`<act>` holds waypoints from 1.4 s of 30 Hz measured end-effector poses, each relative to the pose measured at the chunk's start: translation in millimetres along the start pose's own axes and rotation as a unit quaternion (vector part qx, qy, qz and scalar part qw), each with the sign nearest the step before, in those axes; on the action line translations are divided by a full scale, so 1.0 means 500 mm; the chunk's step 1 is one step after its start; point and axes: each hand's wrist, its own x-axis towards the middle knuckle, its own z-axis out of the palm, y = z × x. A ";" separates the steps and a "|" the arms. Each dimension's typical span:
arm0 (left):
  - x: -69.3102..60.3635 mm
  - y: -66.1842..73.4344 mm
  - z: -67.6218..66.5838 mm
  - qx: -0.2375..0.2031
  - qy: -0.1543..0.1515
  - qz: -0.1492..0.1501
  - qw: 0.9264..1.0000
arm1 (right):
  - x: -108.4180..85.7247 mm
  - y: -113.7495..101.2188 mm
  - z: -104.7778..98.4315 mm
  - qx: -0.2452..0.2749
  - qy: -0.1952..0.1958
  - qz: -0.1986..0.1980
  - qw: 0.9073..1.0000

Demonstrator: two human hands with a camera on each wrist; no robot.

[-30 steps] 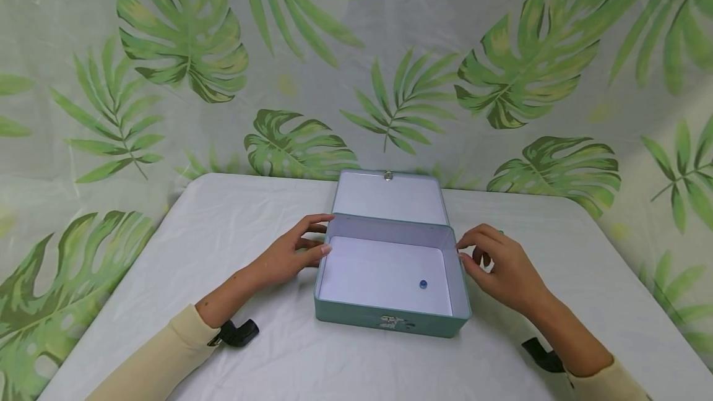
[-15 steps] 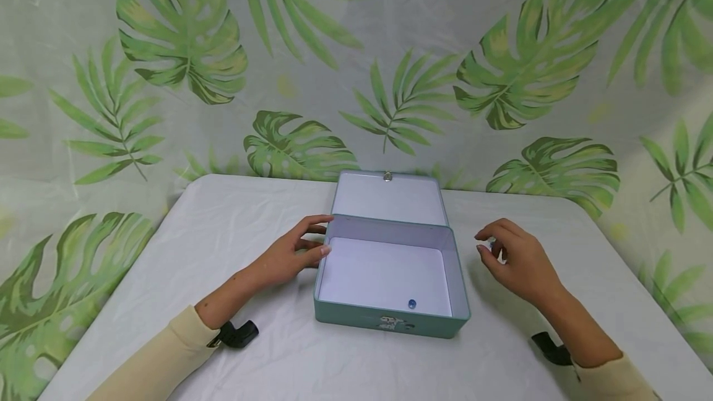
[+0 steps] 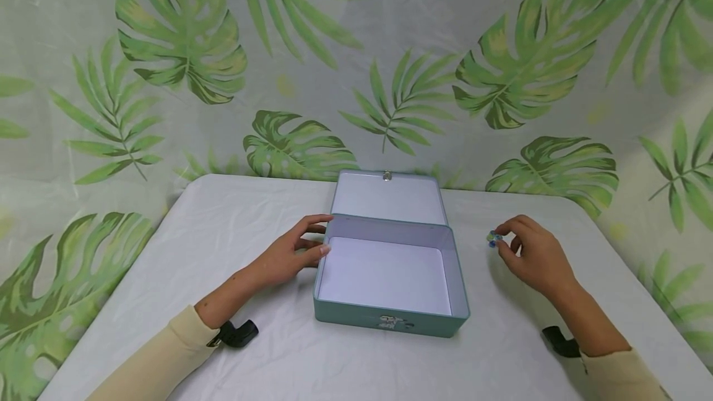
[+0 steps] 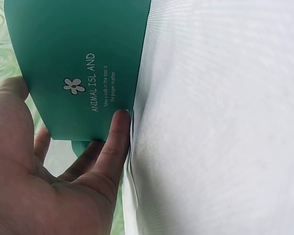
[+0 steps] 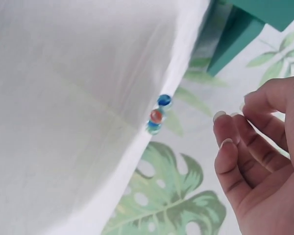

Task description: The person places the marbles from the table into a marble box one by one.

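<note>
A teal metal box (image 3: 392, 323) lies open on the white table, its pale floor bare where it shows; the strip behind the front wall is hidden. My left hand (image 3: 292, 252) touches the box's left side and rim with spread fingers, also seen at the printed end of the box (image 4: 88, 58) in the left wrist view. Several small glass marbles (image 3: 493, 239) sit together on the cloth right of the box. Beside them is my right hand (image 3: 531, 258), fingers loosely bent. The right wrist view shows marbles (image 5: 156, 116) apart from the empty right hand (image 5: 264, 166).
The box's hinged lid (image 3: 390, 197) lies back behind it, near the table's far edge. The white-covered table (image 3: 267, 203) extends to both sides. Behind stands a leaf-patterned curtain (image 3: 412, 17). A black strap mount is on each wrist.
My right hand has moved right, away from the box, and the marbles now show on the cloth. The blue marble in the box rolled toward the front wall and is out of sight. My left hand stayed still.
</note>
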 end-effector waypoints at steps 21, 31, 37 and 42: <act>-0.001 0.001 0.001 0.001 0.000 -0.003 1.000 | -0.021 0.048 -0.002 -0.005 -0.151 0.077 0.986; -0.002 0.004 0.002 0.006 0.000 -0.003 1.000 | -0.020 0.053 0.000 -0.006 -0.185 0.091 0.979; -0.003 0.004 0.002 0.009 0.001 -0.002 1.000 | -0.024 0.060 0.004 -0.014 -0.189 0.071 0.979; -0.002 0.002 0.002 0.007 0.001 -0.002 1.000 | -0.025 0.063 0.008 -0.007 -0.183 0.072 0.981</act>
